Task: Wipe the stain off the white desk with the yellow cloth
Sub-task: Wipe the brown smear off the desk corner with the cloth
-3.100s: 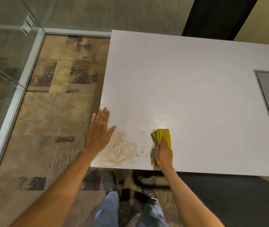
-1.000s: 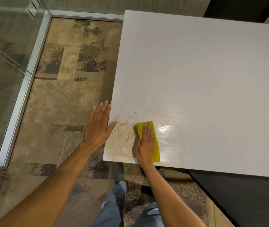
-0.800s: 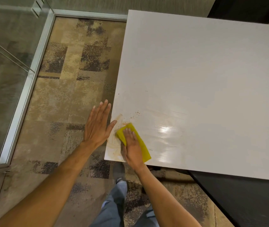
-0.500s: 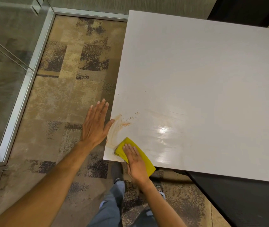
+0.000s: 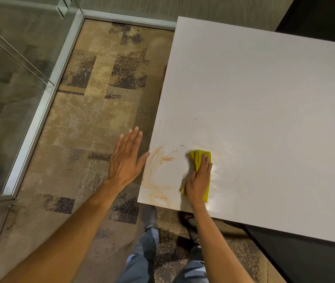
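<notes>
An orange-brown smeared stain [image 5: 156, 174] marks the near left corner of the white desk [image 5: 264, 111], with small specks [image 5: 177, 150] beyond it. My right hand [image 5: 198, 178] lies flat on the yellow cloth [image 5: 197, 158] and presses it onto the desk just right of the stain. The cloth shows past my fingertips and along the right side of my hand. My left hand [image 5: 126, 158] is spread open beside the desk's left edge, its thumb reaching the edge next to the stain.
Patterned brown carpet [image 5: 93, 123] lies left of the desk. A glass partition with a metal frame [image 5: 40, 111] runs along the far left. My legs and dark shoes [image 5: 149, 217] stand under the near edge. A dark surface [image 5: 305, 258] sits at lower right.
My right hand slid the cloth left over the stain to the near corner, then back right and away from me. The middle of the stain is thinner. My left hand stayed put.
</notes>
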Motion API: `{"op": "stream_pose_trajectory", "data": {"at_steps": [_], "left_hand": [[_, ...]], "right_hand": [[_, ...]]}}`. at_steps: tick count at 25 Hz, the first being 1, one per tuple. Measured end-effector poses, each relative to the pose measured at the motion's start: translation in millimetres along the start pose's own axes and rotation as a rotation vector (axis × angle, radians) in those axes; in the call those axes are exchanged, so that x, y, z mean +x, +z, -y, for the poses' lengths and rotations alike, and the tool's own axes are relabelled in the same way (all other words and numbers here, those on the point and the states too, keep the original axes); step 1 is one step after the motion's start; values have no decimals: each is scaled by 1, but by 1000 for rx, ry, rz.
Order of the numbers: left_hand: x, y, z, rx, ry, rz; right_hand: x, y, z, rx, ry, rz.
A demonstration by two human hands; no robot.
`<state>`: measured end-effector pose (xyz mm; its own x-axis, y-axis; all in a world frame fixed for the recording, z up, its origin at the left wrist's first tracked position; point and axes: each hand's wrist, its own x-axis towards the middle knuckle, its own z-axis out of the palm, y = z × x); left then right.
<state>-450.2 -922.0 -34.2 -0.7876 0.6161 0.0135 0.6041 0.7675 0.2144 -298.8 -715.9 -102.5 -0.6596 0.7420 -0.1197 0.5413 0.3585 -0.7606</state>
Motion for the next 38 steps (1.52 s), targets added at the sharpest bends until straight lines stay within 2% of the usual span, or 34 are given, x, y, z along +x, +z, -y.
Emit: {"op": "stream_pose_trajectory", "data": {"at_steps": [3,8,15,23,31,38], "left_hand": [[0,-1,10,9,-15,-8],[-1,0,21,4,-31,-18],[-3,1,23,6,-41,-27],[-5,1,19,0,-41,-41],[-2,-1,14,-6,-49,-52],[-3,-3,13,-16,-52,-62]], "right_hand": [[44,14,11,5,-1,37],[83,33,30,-72,-187,126],[88,41,45,-93,-446,282],[64,61,47,-82,-723,548],[36,65,42,-44,-819,719],[6,58,37,-45,-815,875]]}}
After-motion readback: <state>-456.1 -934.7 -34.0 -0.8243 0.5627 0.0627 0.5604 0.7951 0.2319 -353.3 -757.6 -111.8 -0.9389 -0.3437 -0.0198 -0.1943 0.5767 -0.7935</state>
